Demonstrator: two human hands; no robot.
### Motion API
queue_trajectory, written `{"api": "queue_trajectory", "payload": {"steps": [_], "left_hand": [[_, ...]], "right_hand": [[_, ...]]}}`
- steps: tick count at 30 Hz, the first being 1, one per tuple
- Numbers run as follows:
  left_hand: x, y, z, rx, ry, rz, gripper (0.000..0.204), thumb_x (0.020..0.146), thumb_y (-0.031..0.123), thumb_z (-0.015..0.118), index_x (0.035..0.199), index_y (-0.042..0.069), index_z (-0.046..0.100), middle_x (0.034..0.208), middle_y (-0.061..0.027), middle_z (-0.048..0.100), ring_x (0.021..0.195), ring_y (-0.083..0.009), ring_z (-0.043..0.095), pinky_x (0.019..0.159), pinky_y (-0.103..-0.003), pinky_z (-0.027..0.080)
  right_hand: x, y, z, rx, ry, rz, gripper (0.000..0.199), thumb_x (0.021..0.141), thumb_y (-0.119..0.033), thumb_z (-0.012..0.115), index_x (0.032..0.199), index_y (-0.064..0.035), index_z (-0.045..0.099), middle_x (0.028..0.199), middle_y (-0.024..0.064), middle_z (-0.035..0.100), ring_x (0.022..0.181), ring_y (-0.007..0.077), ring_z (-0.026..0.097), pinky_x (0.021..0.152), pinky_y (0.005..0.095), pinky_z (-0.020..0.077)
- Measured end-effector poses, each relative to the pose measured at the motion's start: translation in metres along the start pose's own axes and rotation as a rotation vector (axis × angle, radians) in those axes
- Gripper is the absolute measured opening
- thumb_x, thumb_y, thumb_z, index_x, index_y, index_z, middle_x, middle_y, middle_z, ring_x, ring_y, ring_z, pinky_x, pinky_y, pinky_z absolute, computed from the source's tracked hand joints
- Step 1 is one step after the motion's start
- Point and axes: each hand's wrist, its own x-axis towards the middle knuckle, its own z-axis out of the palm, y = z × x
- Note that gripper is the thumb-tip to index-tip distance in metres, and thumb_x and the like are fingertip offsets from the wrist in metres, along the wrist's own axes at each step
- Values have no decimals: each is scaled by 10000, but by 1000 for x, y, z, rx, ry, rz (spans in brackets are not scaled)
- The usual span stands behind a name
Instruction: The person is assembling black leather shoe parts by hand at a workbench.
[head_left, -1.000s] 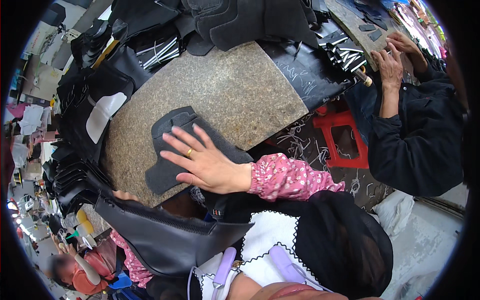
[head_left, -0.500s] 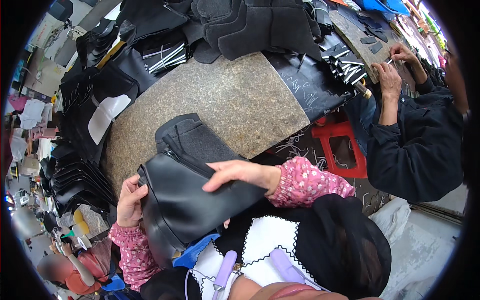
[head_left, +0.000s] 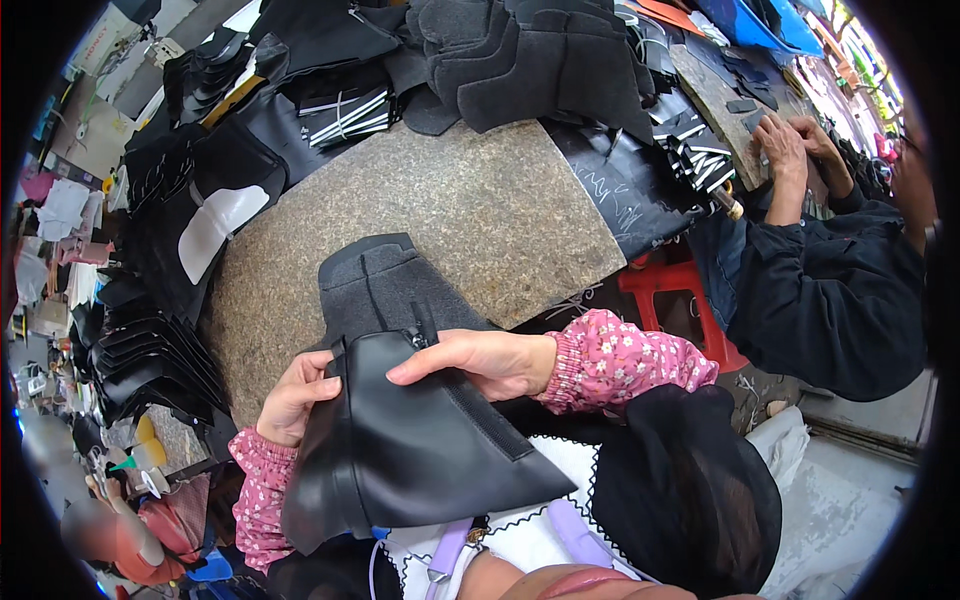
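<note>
A black leather boot upper (head_left: 430, 460) with a zipper (head_left: 484, 415) along one side is held up in front of me. My left hand (head_left: 297, 397) is closed on its left edge, thumb on the outside. My right hand (head_left: 490, 366) grips the upper near the zipper pull, its thumb over the leather and its fingers partly hidden behind. Just beyond the upper a dark grey felt lining piece (head_left: 372, 283) with a centre seam lies on the stone-topped table (head_left: 470, 215); its near part is covered by the leather.
Stacked grey felt pieces (head_left: 555, 70) lie along the far edge. Black leather pieces (head_left: 150, 355) pile up at the left, near a pale shaped piece (head_left: 215, 232). Bundled strips (head_left: 345, 117) lie far left. A co-worker (head_left: 820, 290) works at the right beside a red stool (head_left: 680, 300).
The upper has turned and tilted in my hands, so its zipper side now shows. My left hand has moved slightly right. The co-worker's hands have come closer together.
</note>
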Motion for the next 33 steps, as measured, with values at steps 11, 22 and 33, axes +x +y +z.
{"api": "queue_trajectory", "payload": {"steps": [11, 22, 33], "left_hand": [[3, 7, 4, 321, -56, -68, 264, 866, 117, 631, 1082, -31, 595, 962, -12, 642, 829, -38, 565, 750, -190, 458], [27, 20, -7, 371, -37, 196, 257, 784, 15, 692, 1021, -59, 625, 951, -25, 646, 870, -56, 565, 776, -196, 460], [38, 54, -8, 407, -74, -68, 95, 835, 70, 662, 868, -5, 611, 841, 25, 614, 774, -21, 555, 688, -184, 455]], "right_hand": [[5, -16, -9, -536, 60, -172, 564, 880, -32, 541, 1402, -104, 341, 1211, 42, 535, 1060, 99, 509, 929, 242, 411], [13, -17, -9, -596, 280, -291, 482, 846, -48, 602, 1299, -9, 443, 1223, 60, 538, 1109, 130, 502, 971, 296, 388], [24, -33, -11, -484, 238, -300, 473, 788, -125, 715, 1198, -3, 513, 1116, 50, 583, 998, 126, 539, 885, 285, 450]]}}
